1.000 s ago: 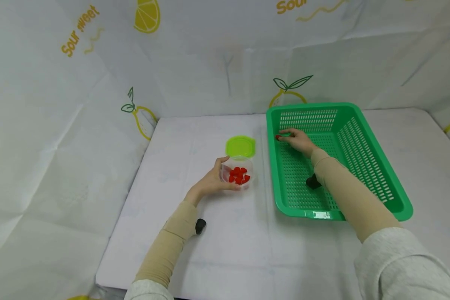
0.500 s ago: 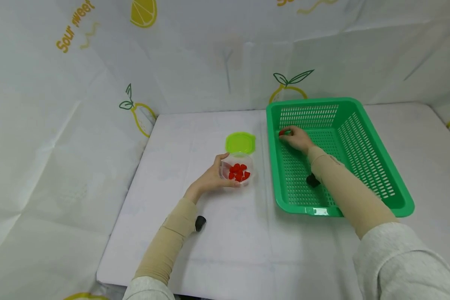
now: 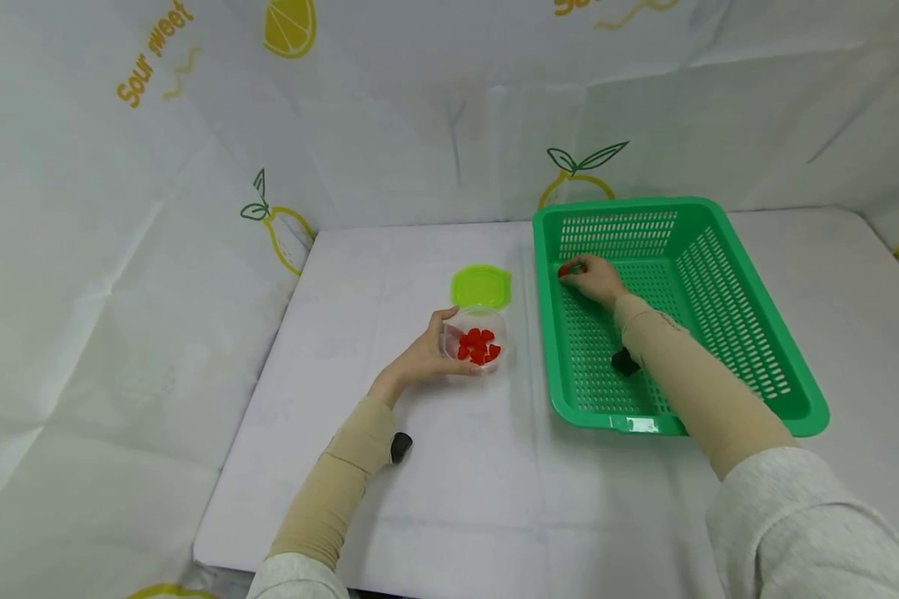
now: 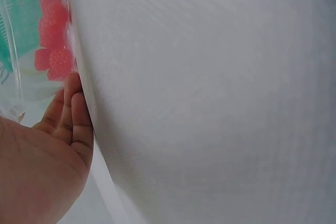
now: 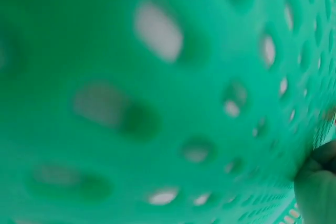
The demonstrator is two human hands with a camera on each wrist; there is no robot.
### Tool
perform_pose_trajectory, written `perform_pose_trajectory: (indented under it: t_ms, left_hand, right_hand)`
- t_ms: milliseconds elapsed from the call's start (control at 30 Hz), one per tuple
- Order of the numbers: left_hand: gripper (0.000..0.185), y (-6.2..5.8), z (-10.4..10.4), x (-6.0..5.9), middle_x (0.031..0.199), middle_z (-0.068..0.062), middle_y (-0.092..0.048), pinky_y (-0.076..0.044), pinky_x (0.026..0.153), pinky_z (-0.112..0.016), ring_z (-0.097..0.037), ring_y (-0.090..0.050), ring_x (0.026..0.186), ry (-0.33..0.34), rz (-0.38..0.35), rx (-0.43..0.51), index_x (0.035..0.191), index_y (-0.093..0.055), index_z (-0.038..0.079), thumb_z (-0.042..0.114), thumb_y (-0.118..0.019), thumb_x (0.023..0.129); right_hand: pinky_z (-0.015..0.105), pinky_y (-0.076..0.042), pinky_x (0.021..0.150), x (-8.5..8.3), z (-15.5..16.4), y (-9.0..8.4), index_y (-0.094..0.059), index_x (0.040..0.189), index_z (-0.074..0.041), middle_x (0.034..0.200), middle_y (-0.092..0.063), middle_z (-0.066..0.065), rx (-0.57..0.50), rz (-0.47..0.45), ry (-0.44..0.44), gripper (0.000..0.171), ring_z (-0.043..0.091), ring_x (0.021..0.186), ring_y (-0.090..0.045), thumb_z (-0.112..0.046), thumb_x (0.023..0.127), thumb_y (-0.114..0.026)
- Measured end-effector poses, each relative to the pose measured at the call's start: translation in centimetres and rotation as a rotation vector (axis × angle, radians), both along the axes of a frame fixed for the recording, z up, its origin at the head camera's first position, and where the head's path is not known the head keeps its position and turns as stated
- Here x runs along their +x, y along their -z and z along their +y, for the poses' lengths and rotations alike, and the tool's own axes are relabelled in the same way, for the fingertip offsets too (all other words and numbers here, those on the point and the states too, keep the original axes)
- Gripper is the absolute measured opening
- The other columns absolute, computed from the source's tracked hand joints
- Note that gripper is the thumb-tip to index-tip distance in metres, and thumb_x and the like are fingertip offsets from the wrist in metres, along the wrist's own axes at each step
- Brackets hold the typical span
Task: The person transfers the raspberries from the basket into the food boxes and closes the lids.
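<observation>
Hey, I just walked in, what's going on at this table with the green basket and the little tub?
A person is working with both hands at a white table. The left hand holds a small clear tub with red pieces inside it; its lime-green lid lies off, just behind the tub. The right hand is inside the green basket, at its far left corner, with its grip on a single red piece.
</observation>
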State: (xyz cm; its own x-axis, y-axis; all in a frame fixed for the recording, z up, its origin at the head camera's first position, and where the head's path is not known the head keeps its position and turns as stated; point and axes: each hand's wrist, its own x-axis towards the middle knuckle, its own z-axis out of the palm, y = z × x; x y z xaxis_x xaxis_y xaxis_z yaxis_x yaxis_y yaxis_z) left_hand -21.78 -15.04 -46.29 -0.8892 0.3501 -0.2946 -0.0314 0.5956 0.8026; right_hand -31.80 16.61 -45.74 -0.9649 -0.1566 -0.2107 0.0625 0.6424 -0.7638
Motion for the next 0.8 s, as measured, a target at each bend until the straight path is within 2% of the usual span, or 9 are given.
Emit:
perform_pose_trajectory:
  t_ms: [233,367,533,733,800]
  left_hand:
    - [0.103,0.1,0.1,-0.1,0.141,-0.002,-0.040,-0.028,0.111,-0.052,-0.026,-0.029,0.139,-0.002,0.022,-0.007,0.143,-0.015,0.036,0.049,-0.080,0.064]
    - [0.103,0.2,0.1,-0.1,0.142,-0.003,-0.039,-0.028,0.110,-0.052,-0.026,-0.030,0.139,-0.002,0.015,-0.011,0.143,-0.016,0.036,0.048,-0.080,0.064]
    - [0.103,0.2,0.2,-0.1,0.146,-0.006,-0.035,-0.028,0.110,-0.053,-0.027,-0.028,0.140,-0.001,0.007,-0.008,0.143,-0.015,0.037,0.047,-0.081,0.064]
    - [0.103,0.2,0.2,-0.1,0.147,-0.007,-0.034,-0.027,0.111,-0.053,-0.027,-0.027,0.140,-0.006,0.006,0.002,0.142,-0.016,0.038,0.048,-0.081,0.064]
    - [0.103,0.1,0.2,-0.1,0.148,-0.007,-0.033,-0.027,0.111,-0.053,-0.027,-0.027,0.140,-0.006,0.004,0.000,0.142,-0.016,0.038,0.048,-0.081,0.063]
  right_hand:
    - [0.036,-0.038,0.078,-0.5,0.6,-0.4,-0.046,0.130,-0.001,0.110,-0.047,0.015,-0.026,-0.050,-0.061,0.044,0.025,0.091,-0.042,-0.029,0.096,-0.051]
    - [0.045,-0.042,0.088,-0.7,1.1,-1.0,-0.045,0.128,0.000,0.123,-0.046,0.021,-0.013,-0.097,-0.108,0.047,0.032,0.106,-0.046,-0.033,0.096,-0.050]
    - [0.054,-0.036,0.100,-0.6,1.7,-1.9,-0.038,0.135,0.000,0.140,-0.035,0.025,-0.020,-0.161,-0.150,0.056,0.040,0.122,-0.040,-0.038,0.095,-0.049]
    - [0.054,-0.035,0.101,-0.4,2.0,-3.0,-0.031,0.142,0.000,0.148,-0.028,0.024,-0.015,-0.167,-0.173,0.067,0.040,0.126,-0.038,-0.043,0.094,-0.049]
    - [0.051,-0.038,0.097,-0.2,2.0,-3.5,-0.034,0.141,-0.001,0.146,-0.031,0.022,-0.011,-0.151,-0.178,0.066,0.037,0.119,-0.042,-0.045,0.094,-0.048]
